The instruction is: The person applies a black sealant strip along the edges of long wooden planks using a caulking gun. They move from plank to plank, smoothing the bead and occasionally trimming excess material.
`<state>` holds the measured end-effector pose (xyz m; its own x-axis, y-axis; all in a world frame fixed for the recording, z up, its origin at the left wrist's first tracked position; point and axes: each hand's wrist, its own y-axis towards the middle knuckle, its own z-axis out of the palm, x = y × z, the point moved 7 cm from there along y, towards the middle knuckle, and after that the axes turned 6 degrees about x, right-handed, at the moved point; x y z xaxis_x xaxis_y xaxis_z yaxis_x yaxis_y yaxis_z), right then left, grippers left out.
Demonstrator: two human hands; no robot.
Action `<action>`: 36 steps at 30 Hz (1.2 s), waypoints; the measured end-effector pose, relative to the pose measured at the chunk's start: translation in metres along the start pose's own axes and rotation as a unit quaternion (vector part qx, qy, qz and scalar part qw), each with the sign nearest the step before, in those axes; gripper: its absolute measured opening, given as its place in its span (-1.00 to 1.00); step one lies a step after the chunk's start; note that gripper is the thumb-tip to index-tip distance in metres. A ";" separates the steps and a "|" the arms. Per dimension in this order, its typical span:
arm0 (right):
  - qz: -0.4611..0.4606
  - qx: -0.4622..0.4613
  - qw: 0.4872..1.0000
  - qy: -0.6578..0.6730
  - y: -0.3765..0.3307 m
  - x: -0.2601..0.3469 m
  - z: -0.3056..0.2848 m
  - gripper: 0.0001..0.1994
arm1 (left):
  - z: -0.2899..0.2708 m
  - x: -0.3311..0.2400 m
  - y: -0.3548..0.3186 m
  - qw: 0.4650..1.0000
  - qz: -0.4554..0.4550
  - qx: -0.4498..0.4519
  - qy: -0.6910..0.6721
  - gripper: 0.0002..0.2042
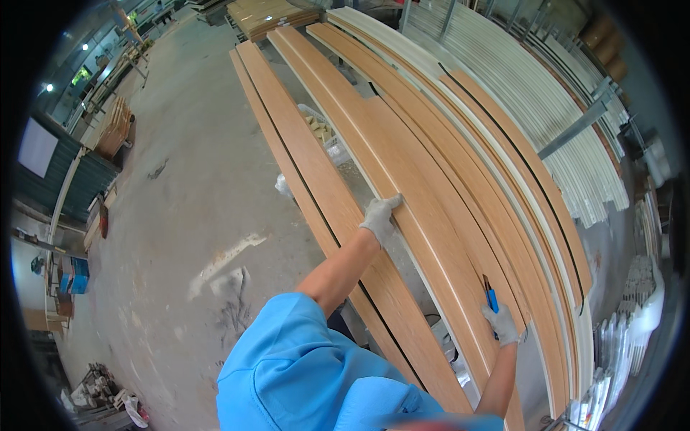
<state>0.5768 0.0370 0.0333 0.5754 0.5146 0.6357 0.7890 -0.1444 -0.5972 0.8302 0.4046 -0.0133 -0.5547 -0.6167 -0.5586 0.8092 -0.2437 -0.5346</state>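
Left hand (pixel 379 218) in a grey knit glove sits on the near edge of a long wood-grain laminated board (pixel 402 208), fingers (pixel 392 203) curled over that edge and clamped on it, palm on the top face. The board runs from the lower right, near the person's body, away to the upper left, and lies flat on top of a stack of similar long boards. Right hand (pixel 503 323), also in a grey glove, is closed around a small blue-handled tool (pixel 491 298); the fingers are wrapped tight on the handle and the dark tip points up, away from the person. That tool tip sits at the far edge of the same board, against the seam with the next wood-grain strip (pixel 503 215). The two hands are well apart along the board, left further up, right closer to the body. Beyond the wood-grain boards lies a stack of long white profile strips (pixel 546 108), fanning toward the upper right. A narrower wood-grain board (pixel 302 165) lies to the left, with a gap between it and the held board; a clear plastic bag (pixel 323 136) shows in that gap. Grey concrete floor (pixel 194 165) on the left. Blue sleeve (pixel 302 366) fills the lower middle.
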 end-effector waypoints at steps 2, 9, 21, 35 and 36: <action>-0.021 -0.003 1.000 -0.011 -0.019 0.012 -0.010 -0.65 | 0.014 -0.010 -0.020 0.998 0.034 0.043 0.005 -0.53; -0.009 -0.018 1.000 -0.013 -0.085 0.033 -0.007 -0.50 | 0.007 -0.015 -0.079 1.000 0.012 0.004 -0.017 -0.49; -0.054 -0.033 0.997 -0.042 -0.113 0.052 0.048 -0.61 | -0.042 -0.025 -0.133 0.998 0.027 -0.054 -0.031 -0.51; -0.028 -0.025 0.996 -0.075 -0.085 0.041 0.086 -0.63 | -0.096 -0.033 -0.110 0.997 0.032 -0.076 -0.003 -0.48; -0.004 -0.014 0.995 -0.094 -0.083 0.039 0.090 -0.61 | -0.098 -0.036 -0.111 0.997 0.036 -0.071 0.006 -0.48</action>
<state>0.5144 0.1456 0.0637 0.5207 0.6649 0.5354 0.8002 -0.1617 -0.5775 0.7415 0.5273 0.0035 -0.4998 -0.6190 -0.6058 0.8119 -0.0911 -0.5767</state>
